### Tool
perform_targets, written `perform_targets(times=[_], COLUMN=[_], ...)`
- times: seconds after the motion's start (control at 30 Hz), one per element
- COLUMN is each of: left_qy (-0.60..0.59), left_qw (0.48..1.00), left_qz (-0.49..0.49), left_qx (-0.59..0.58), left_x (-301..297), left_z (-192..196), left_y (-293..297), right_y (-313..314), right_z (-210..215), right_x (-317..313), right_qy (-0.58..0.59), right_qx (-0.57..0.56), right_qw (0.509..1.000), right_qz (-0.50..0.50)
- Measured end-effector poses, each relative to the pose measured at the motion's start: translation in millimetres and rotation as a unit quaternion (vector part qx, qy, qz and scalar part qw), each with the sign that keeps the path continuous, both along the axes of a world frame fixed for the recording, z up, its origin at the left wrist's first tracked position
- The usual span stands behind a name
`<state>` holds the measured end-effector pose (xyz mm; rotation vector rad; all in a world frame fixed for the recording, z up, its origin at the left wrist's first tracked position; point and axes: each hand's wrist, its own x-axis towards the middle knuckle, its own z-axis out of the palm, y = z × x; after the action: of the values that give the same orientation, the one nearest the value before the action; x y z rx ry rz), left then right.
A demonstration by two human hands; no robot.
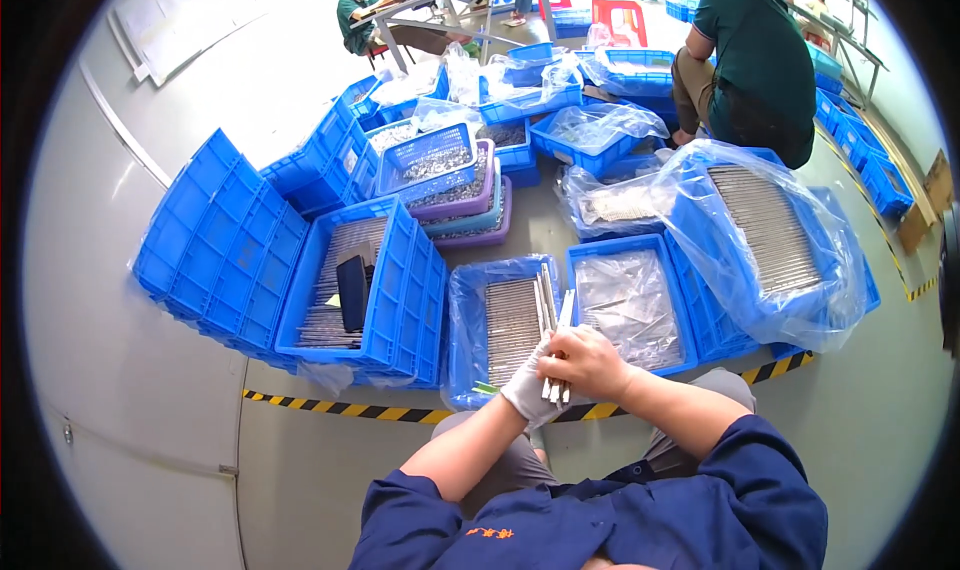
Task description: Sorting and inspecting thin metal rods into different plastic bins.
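In front of me I hold a small bundle of long, thin metal strips (pixel 546 305), tilted upward. My left hand (pixel 523 390), in a white glove, is wrapped round the bundle from the left. My bare right hand (pixel 588 362) closes on the same strips from the right, its fingers over them. Both hands are over the near edge of a blue crate (pixel 464 315) lined with clear plastic. Rows of similar metal strips (pixel 510 325) lie packed in that crate. To its right stands another blue crate (pixel 683 320) with a clear plastic sheet (pixel 632 295) inside.
Stacked blue crates (pixel 222 235) rise at the left; a crate there holds strips and a dark flat object (pixel 352 292). Bagged strips (pixel 762 225) fill a crate at right. Small metal parts sit in purple tubs (pixel 465 202). A co-worker (pixel 755 60) sits beyond. Striped tape (pixel 350 408) crosses the floor.
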<state>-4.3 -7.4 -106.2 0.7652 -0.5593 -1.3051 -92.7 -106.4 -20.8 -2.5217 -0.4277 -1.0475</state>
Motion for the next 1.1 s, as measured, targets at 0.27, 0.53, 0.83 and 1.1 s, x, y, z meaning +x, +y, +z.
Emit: perform_targets(times=[0.27,0.53,0.83,1.1], left_qy=[0.161,0.161,0.194,0.095], left_qw=[0.977,0.977,0.954,0.949], left_qz=[-0.026,0.01,-0.208,-0.241], left_qx=[0.138,0.143,0.096,0.18], left_x=[-6,-32,-138,-138], left_z=[41,54,52,49], left_y=[6,32,79,87], right_y=[29,13,26,62], right_z=[-13,-28,-44,-66], right_x=[-68,-95,-82,-125], right_qy=[0.167,0.263,0.394,0.386], right_qx=[-0.021,0.47,0.739,0.784], right_qw=[0.985,0.836,0.476,0.463], right_qz=[-0.039,-0.108,0.267,0.147])
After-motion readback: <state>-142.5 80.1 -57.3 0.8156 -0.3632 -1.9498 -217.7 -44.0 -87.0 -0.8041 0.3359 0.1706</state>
